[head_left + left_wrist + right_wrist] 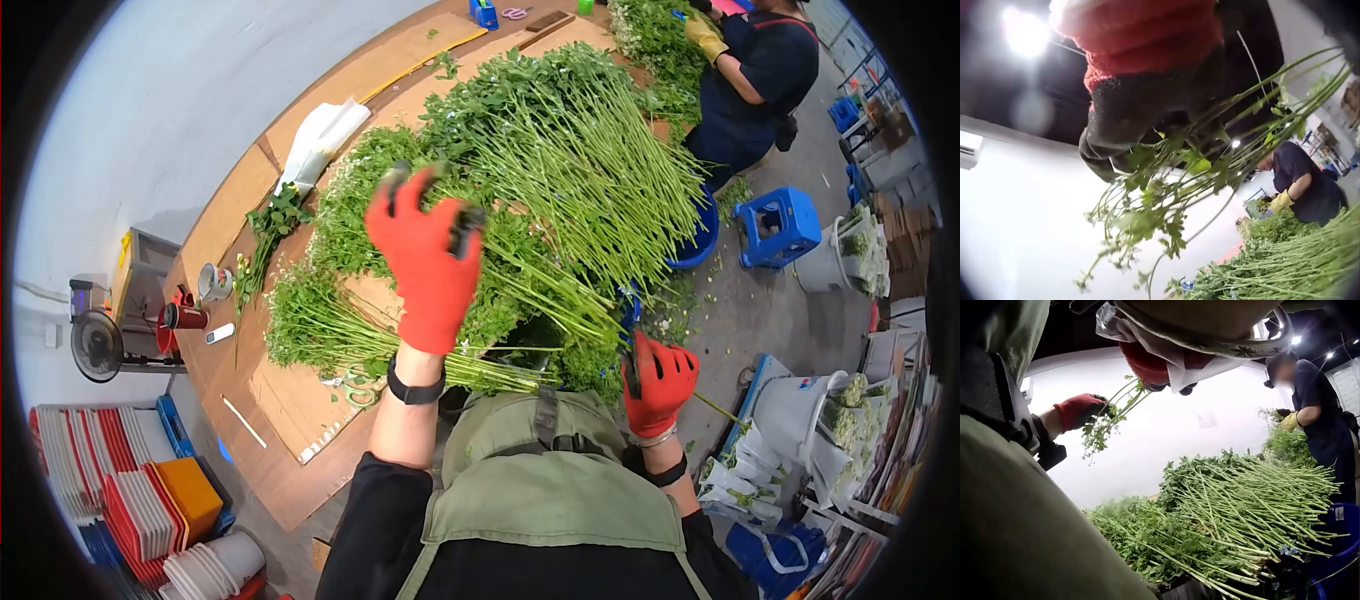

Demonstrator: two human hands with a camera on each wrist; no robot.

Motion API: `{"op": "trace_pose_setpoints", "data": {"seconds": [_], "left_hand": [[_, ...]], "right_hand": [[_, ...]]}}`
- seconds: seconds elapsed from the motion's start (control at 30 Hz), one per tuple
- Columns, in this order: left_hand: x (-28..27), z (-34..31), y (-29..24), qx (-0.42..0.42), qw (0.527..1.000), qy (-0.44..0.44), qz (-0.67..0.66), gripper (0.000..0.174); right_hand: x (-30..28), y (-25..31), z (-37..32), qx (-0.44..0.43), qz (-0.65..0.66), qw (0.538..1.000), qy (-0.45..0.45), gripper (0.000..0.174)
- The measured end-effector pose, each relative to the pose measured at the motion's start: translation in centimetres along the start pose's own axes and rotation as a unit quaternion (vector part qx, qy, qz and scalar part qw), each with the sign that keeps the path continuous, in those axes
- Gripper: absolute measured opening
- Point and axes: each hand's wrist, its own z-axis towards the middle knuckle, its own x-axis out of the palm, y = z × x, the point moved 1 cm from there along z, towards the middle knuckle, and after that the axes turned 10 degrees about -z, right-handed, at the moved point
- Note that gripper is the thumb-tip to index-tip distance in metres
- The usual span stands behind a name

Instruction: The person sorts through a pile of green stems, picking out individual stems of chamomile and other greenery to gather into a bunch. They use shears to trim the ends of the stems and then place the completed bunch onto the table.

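Observation:
In the head view my red-gloved left hand (428, 265) is raised over leafy greens (365, 215), its dark-tipped fingers bent and spread apart. In the left wrist view, leafy stems (1172, 200) hang close beside that hand (1154, 94); whether the fingers touch them is unclear. My right hand (660, 382) curls round thin stems at the lower right of the pile, one poking out past it. The right wrist view shows these stems (1116, 415) running from my right hand (1154, 367) toward my left (1079, 411). A large heap of cut stems (600, 180) lies beyond.
Scissors (358, 388) lie on the cardboard-covered table (285, 400) at the near left. A white wrapped bundle (322, 140) lies farther back. Another person (750, 90) in yellow gloves stands at the far right. A blue stool (782, 228) and buckets stand on the floor.

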Motion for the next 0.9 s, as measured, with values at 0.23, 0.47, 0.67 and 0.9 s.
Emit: {"op": "trace_pose_setpoints", "data": {"seconds": [0.23, 0.47, 0.67, 0.9], "left_hand": [[-0.8, -0.7, 2.5, -0.115, 0.959, -0.226, -0.126, 0.023], [4.8, -7.2, -0.9, -0.432, 0.672, 0.125, -0.588, 0.027], [6.7, -6.2, -0.3, -0.465, 0.677, 0.089, -0.563, 0.027], [5.1, -4.0, -0.7, -0.431, 0.712, 0.061, -0.552, 0.03]], "right_hand": [[0.8, -0.8, 0.2, 0.122, 0.102, 0.985, 0.072, 0.04], [3.0, -0.1, 0.2, 0.298, 0.485, 0.799, 0.195, 0.034], [3.0, 2.5, 2.0, 0.29, 0.586, 0.712, 0.257, 0.039], [4.1, 0.8, 1.1, 0.19, 0.508, 0.809, 0.228, 0.043]]}}
